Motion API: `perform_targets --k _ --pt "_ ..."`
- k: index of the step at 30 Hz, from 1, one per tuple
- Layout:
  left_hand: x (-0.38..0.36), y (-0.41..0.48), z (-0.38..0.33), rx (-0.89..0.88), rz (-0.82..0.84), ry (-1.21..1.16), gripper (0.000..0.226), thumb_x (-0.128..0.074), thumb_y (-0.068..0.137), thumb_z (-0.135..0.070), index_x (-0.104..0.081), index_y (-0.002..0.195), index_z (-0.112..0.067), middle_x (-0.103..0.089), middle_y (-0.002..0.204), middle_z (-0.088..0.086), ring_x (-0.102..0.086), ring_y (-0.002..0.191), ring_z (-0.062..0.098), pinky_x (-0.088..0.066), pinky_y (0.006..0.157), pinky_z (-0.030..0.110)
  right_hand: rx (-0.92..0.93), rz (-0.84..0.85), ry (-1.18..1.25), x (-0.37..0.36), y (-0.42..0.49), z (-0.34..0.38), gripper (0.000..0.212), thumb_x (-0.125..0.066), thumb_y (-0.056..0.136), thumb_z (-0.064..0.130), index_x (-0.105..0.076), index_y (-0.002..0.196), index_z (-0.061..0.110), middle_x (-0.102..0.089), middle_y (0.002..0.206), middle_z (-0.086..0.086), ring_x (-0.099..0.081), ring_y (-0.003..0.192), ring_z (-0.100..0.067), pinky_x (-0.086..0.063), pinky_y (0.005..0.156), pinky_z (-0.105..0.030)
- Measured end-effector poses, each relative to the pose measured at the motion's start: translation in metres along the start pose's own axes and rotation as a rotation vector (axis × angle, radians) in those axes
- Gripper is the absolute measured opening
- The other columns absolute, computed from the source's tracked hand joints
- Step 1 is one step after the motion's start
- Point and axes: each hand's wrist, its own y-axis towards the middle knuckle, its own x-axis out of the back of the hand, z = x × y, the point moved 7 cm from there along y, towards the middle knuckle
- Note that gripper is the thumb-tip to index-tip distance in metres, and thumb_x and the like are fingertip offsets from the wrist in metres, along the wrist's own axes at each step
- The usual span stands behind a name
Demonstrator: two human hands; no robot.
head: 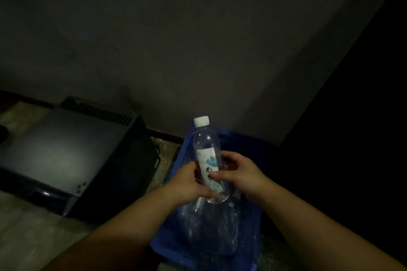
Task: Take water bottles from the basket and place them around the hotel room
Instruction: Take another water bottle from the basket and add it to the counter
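You hold one water bottle (207, 154) up over the blue basket (169, 246) with both hands.

Your left hand (189, 182) is wrapped round the low part of the bottle, near its bottom. Your right hand (240, 178) grips it from the other side, with the thumb lying across the paper label (208, 167). The bottle stands almost straight up, tipped just a little, and its white cap (201, 121) is on top. The basket sits on the floor right below your hands, close to the wall (198, 50). Inside it lie more clear bottles (207, 231), but they look blurry and you cannot count them. To the left of the basket is a dark box (66, 156) with a row of slots along its far edge. The room is very dark, and the right side is all black.
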Motion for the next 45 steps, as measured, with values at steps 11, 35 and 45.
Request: perform_targets --k 11,35,45 --pt "-0.009 -0.211 -0.395 -0.58 -0.03 0.545 0.052 -0.085 0.057 -0.003 -0.054 0.088 -0.031 -0.067 0.091 -0.01 -0.066 0.086 0.004 -0.053 0.068 0.014 0.564 -0.246 -0.159 0.053 -0.234 0.356 0.045 -0.072 0.078 0.009 -0.053 0.117 0.017 -0.066 0.112 -0.012 -0.064 0.097 -0.023 -0.057 0.077 -0.037" --pt "-0.442 -0.228 -0.601 -0.992 0.001 0.49 0.099 -0.08 0.065 -0.006 -0.024 0.144 -0.031 -0.053 0.125 0.007 -0.057 0.106 0.02 -0.056 0.084 0.04 0.667 -0.604 -0.305 0.457 -0.491 0.39 0.029 -0.067 0.083 0.016 -0.057 0.105 0.031 -0.063 0.102 -0.003 -0.061 0.093 -0.02 -0.055 0.073 -0.041" --pt "-0.495 -0.128 -0.656 -1.045 0.021 0.581 0.104 -0.083 0.063 -0.012 -0.022 0.144 -0.031 -0.06 0.109 0.003 -0.064 0.09 0.015 -0.057 0.079 0.036 0.647 -0.769 -0.356 0.56 -0.438 0.404 0.041 -0.071 0.079 0.02 -0.06 0.115 0.035 -0.066 0.089 0.01 -0.06 0.086 -0.007 -0.046 0.071 -0.027"
